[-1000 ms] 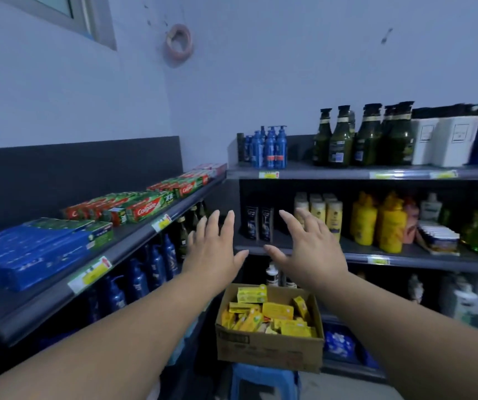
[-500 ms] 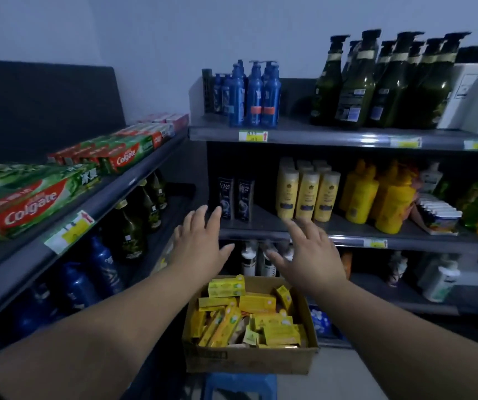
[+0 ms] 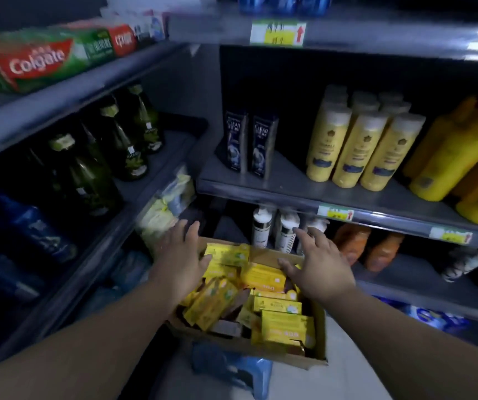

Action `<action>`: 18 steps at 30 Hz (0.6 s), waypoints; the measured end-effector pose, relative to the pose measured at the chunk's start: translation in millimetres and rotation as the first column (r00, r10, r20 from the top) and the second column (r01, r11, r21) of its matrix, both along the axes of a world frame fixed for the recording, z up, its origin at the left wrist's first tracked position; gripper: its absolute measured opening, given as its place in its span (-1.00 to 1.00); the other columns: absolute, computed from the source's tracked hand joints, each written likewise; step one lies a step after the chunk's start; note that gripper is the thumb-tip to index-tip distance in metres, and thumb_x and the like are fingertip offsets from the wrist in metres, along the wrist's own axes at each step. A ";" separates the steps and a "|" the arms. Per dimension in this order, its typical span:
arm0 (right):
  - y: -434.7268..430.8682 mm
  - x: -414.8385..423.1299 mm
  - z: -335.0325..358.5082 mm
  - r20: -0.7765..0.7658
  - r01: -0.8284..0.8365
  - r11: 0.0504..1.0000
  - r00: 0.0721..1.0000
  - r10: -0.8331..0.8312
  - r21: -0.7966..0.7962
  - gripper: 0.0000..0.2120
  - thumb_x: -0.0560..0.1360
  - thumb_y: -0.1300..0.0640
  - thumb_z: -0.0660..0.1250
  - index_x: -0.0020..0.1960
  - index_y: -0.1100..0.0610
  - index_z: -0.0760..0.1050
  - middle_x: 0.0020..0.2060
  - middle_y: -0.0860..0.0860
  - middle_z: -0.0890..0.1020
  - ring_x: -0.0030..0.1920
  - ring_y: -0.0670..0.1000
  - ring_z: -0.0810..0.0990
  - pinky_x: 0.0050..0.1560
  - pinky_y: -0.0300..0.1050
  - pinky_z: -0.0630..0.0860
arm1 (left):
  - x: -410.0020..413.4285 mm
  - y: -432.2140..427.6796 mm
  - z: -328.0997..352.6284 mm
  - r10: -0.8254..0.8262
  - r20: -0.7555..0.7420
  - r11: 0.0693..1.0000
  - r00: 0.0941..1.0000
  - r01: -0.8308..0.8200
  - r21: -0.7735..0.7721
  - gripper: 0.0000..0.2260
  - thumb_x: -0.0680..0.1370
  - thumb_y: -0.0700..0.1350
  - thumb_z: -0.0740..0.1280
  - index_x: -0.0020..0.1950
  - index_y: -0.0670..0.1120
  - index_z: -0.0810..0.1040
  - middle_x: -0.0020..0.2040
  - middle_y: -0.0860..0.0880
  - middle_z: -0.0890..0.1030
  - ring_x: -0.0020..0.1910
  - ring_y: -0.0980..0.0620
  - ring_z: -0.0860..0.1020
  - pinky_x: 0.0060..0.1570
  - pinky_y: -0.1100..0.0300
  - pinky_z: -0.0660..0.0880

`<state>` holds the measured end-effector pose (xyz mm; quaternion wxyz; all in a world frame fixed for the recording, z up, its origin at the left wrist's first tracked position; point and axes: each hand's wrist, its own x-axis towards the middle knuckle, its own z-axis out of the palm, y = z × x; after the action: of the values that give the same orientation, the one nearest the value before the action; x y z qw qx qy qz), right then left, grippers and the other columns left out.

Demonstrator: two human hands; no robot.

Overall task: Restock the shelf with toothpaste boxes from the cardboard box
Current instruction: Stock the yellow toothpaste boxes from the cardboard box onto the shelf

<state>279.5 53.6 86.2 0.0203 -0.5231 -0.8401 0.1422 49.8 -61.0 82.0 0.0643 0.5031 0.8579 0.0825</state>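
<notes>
While both hands (image 3: 181, 255) (image 3: 317, 265) hover, toothpaste boxes (image 3: 284, 324) lie seemingly just beneath.

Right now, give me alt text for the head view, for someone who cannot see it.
A left hand and a right hand, both open, reach over a cardboard box full of yellow toothpaste boxes on a blue stool. Shelves with Colgate boxes and yellow bottles stand around it.

The top edge cuts off the blue bottles (image 3: 284, 2). The cardboard box (image 3: 232, 342) hides most of the stool (image 3: 232, 368); the price label (image 3: 278, 33) is blurred.
</notes>
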 end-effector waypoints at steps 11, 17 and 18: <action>55.9 -56.6 -138.7 0.017 -0.130 0.961 0.990 0.139 -0.245 -0.25 0.49 -0.28 0.28 0.55 -0.10 0.04 0.56 -0.01 0.07 0.49 0.14 0.21 0.38 0.07 0.33 | -15.6 26.5 -155.3 0.123 0.182 0.979 0.976 -0.088 -0.186 -0.36 0.56 0.24 0.15 0.54 -0.02 0.10 0.54 -0.03 0.12 0.48 -0.08 0.17 0.39 -0.01 0.23; 70.5 -90.1 -198.8 -0.046 -0.151 0.943 0.989 0.144 -0.295 -0.22 0.45 -0.21 0.38 0.54 -0.11 0.09 0.52 0.00 0.17 0.43 0.14 0.31 0.29 0.04 0.41 | -13.9 27.6 -231.7 0.142 0.295 0.962 0.945 -0.061 -0.265 -0.40 0.58 0.09 0.24 0.55 0.05 0.05 0.50 -0.03 0.12 0.43 -0.10 0.21 0.35 -0.01 0.30; 73.1 -93.6 -206.7 -0.063 -0.147 0.944 0.989 0.135 -0.294 -0.23 0.45 -0.19 0.40 0.53 -0.10 0.11 0.51 -0.01 0.19 0.42 0.13 0.34 0.29 0.04 0.42 | -14.4 27.4 -240.5 0.148 0.311 0.963 0.939 -0.065 -0.261 -0.40 0.57 0.08 0.24 0.55 0.07 0.06 0.49 -0.03 0.14 0.42 -0.09 0.22 0.34 -0.02 0.31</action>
<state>185.8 126.6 -120.5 -0.0512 -0.4557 -0.8437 0.2792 35.4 -33.6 -158.5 0.2633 0.4230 0.8649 0.0610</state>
